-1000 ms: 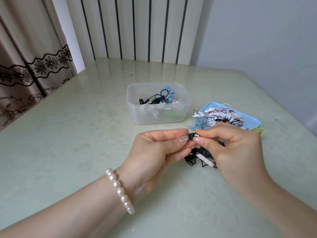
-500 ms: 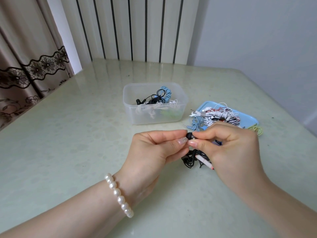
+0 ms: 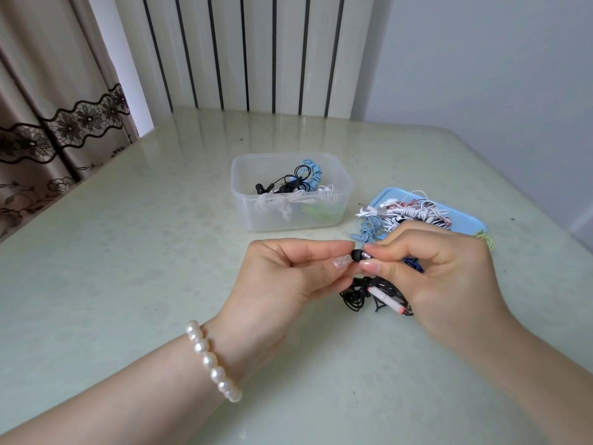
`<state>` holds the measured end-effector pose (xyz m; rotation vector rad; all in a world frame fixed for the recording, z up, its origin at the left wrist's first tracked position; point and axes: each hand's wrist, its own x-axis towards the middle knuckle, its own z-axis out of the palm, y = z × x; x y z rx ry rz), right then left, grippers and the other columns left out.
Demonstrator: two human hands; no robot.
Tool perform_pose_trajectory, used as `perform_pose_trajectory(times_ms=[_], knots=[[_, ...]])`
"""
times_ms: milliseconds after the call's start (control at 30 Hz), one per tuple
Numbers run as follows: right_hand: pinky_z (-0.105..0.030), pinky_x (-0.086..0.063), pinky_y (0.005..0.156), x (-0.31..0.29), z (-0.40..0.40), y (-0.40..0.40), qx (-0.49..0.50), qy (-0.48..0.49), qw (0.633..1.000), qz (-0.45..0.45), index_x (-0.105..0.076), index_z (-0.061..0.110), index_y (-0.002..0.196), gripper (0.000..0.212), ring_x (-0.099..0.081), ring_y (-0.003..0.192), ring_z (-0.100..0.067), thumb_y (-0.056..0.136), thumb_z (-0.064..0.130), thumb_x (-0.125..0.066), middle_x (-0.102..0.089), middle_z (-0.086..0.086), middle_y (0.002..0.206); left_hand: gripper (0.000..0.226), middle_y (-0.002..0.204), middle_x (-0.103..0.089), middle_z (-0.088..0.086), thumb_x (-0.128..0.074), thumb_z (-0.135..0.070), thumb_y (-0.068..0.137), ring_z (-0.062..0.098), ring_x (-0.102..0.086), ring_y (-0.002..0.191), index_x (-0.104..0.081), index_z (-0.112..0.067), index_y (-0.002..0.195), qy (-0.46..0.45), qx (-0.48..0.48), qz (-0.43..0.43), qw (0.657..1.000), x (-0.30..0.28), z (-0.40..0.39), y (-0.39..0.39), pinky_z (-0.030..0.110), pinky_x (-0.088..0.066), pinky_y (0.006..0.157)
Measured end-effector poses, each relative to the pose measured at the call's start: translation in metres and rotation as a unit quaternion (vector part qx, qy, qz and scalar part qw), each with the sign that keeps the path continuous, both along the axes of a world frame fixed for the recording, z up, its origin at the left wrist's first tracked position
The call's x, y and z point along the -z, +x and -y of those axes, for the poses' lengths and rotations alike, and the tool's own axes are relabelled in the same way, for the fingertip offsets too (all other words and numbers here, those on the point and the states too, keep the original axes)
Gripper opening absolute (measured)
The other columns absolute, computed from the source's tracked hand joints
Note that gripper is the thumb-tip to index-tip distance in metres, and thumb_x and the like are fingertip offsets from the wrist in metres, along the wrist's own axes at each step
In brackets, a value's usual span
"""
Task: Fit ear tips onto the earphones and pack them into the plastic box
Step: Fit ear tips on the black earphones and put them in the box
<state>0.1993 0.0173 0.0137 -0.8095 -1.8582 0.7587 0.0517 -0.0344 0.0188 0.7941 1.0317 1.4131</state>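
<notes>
A single head-worn wide-angle camera looks forward and down, close over both hands point(image 3: 369, 277), across the pale green table point(image 3: 128, 252) toward a striped wall panel point(image 3: 244, 53).

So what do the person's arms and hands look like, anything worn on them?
Both forearms are bare, with no sleeves in view. The left hand has a bracelet of rounded white pearl beads around its wrist. The right hand shows no ring, watch or bracelet. The nails that show are fairly long and glossy with a pale polish, the left thumbnail looking slightly shimmery. No gloves.
</notes>
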Motion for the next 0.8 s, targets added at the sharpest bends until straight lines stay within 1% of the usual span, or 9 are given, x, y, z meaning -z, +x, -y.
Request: perform_pose_trajectory(times_ms=[100,133,267,333,400,500,600,700,800], knots=[[-0.014,-0.050,0.050,-0.001,0.001,0.001,-0.041,-0.100,0.993,-0.056,-0.070,0.014,0.060,0.020,-0.062,0.057,-0.015,0.065,-0.004,-0.076,-0.063,-0.008,0.069,0.014,0.078,-0.073,0.015,-0.062,0.004,0.065,0.021,-0.071,0.073,-0.071,0.002,0.075,-0.009,0.017,0.006,1.000,0.000,-0.001,-0.002,0.025,-0.058,0.067],[-0.015,-0.051,0.050,0.000,0.001,0.001,-0.037,-0.103,0.992,-0.057,-0.070,0.015,0.060,0.021,-0.062,0.057,-0.012,0.065,-0.004,-0.076,-0.064,-0.007,0.069,0.016,0.078,-0.073,0.015,-0.063,0.002,0.062,0.021,-0.071,0.073,-0.071,0.002,0.076,-0.011,0.019,0.007,1.000,0.001,-0.002,-0.002,0.024,-0.058,0.067],[-0.012,-0.048,0.052,0.005,0.002,-0.003,0.040,0.000,0.999,-0.009,-0.069,0.021,0.059,0.014,-0.057,0.058,-0.008,0.061,0.010,-0.078,-0.058,0.005,0.057,0.017,0.078,-0.073,0.012,-0.063,0.001,0.062,0.019,-0.070,0.073,-0.071,-0.001,0.076,-0.012,0.011,0.007,1.000,0.003,-0.002,0.002,0.025,-0.058,0.070],[-0.011,-0.043,0.054,0.007,0.002,-0.005,0.070,0.065,0.995,0.018,-0.070,0.018,0.065,0.008,-0.056,0.058,-0.010,0.062,0.012,-0.073,-0.059,0.008,0.059,0.016,0.079,-0.073,0.012,-0.063,0.002,0.063,0.019,-0.070,0.074,-0.071,-0.001,0.076,-0.006,0.003,0.007,1.000,0.003,-0.002,0.004,0.024,-0.058,0.070],[-0.014,-0.042,0.054,0.006,0.003,-0.005,0.079,0.078,0.994,0.023,-0.070,0.013,0.065,0.004,-0.056,0.057,-0.012,0.063,0.011,-0.073,-0.060,0.007,0.060,0.016,0.079,-0.073,0.014,-0.063,0.003,0.063,0.020,-0.070,0.074,-0.071,0.001,0.076,-0.005,-0.008,0.005,1.000,0.003,-0.001,0.004,0.024,-0.058,0.069],[-0.015,-0.047,0.054,-0.002,0.004,-0.007,0.051,-0.038,0.998,-0.021,-0.069,0.015,0.062,0.017,-0.059,0.052,-0.006,0.059,0.003,-0.081,-0.063,0.004,0.055,0.016,0.072,-0.072,0.015,-0.065,-0.001,0.054,0.020,-0.070,0.067,-0.072,0.001,0.069,-0.019,-0.020,0.015,0.999,0.001,-0.002,0.001,0.023,-0.058,0.063],[-0.026,-0.057,0.056,-0.009,0.004,-0.003,-0.020,-0.184,0.979,-0.089,-0.068,0.007,0.064,0.014,-0.067,0.053,-0.016,0.052,0.007,-0.073,-0.069,-0.004,0.058,0.015,0.068,-0.071,0.014,-0.066,0.000,0.050,0.019,-0.070,0.062,-0.071,0.000,0.064,-0.040,-0.012,0.038,0.998,0.000,-0.004,-0.001,0.023,-0.057,0.061],[-0.024,-0.055,0.050,-0.014,0.005,-0.003,-0.036,-0.219,0.969,-0.106,-0.068,0.003,0.067,0.017,-0.067,0.053,-0.017,0.051,0.008,-0.070,-0.069,-0.008,0.058,0.020,0.069,-0.071,0.016,-0.064,0.002,0.052,0.020,-0.070,0.061,-0.067,0.002,0.072,-0.054,-0.004,0.060,0.997,0.000,-0.006,-0.002,0.024,-0.057,0.060],[-0.021,-0.054,0.052,-0.015,0.006,-0.005,-0.036,-0.226,0.966,-0.117,-0.067,0.002,0.068,0.015,-0.066,0.052,-0.015,0.054,0.006,-0.068,-0.069,-0.006,0.057,0.018,0.069,-0.071,0.016,-0.063,0.002,0.054,0.019,-0.070,0.061,-0.068,0.002,0.071,-0.062,0.000,0.080,0.995,0.001,-0.007,-0.002,0.022,-0.057,0.058]])
